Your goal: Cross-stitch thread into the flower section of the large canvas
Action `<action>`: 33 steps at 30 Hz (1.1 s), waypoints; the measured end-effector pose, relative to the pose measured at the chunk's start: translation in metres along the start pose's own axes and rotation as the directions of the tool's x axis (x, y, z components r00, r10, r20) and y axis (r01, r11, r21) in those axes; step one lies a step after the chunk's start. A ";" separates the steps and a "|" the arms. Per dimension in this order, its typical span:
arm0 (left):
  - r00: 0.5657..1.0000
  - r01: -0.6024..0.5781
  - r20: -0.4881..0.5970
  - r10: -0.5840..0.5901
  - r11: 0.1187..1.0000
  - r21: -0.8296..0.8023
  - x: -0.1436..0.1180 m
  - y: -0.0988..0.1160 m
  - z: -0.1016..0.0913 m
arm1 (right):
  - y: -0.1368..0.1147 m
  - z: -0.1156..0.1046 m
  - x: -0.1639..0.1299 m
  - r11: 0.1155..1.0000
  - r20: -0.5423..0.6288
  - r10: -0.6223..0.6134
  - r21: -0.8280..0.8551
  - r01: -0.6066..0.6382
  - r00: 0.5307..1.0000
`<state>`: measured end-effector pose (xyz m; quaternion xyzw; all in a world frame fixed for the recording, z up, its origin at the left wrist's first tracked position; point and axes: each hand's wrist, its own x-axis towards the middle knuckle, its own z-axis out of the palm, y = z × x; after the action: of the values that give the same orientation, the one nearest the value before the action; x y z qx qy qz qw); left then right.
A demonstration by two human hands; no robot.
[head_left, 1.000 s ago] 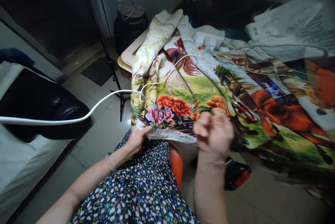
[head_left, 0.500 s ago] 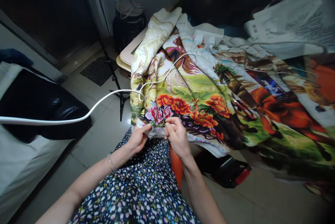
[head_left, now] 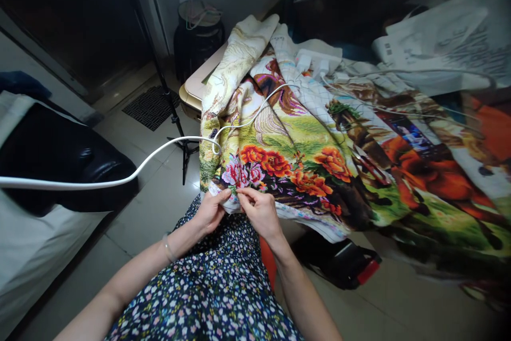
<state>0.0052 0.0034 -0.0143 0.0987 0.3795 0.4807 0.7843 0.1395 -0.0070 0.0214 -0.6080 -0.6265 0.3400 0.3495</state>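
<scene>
Head view: both hands, left hand [head_left: 211, 212] and right hand [head_left: 259, 209], pinch the embroidered cloth's [head_left: 303, 165] hem (tiled floor [head_left: 155, 208] below)

Embroidered cloth [head_left: 319, 155] lies draped over the bench [head_left: 194, 85], its near edge hanging at the person's lap. Left hand [head_left: 210, 210] and right hand [head_left: 260, 211] meet at that edge, side by side, w/ fingertips touching the cloth. A cable [head_left: 120, 179] runs from far left across onto the cloth. Papers [head_left: 439, 38] lie behind, at right. Tripod [head_left: 175, 117] stands on the floor left of the bench; bin [head_left: 197, 38] behind it.
</scene>
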 end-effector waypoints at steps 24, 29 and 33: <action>1.000 0.021 -0.014 -0.021 1.000 -0.013 0.000 0.002 0.002 | -0.006 -0.011 0.010 0.959 0.149 -0.053 -0.269 0.092 0.987; 0.999 0.044 -0.010 -0.044 0.999 -0.031 0.000 0.002 0.003 | -0.004 -0.012 0.009 0.971 0.145 -0.054 -0.223 0.086 0.988; 0.999 0.045 -0.008 -0.045 0.999 -0.029 0.000 0.002 0.003 | -0.004 -0.013 0.010 0.977 0.142 -0.049 -0.201 0.077 0.989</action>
<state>0.0061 0.0051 -0.0119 0.0766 0.3780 0.4687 0.7947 0.1483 0.0029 0.0324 -0.5962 -0.6996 0.3027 0.2517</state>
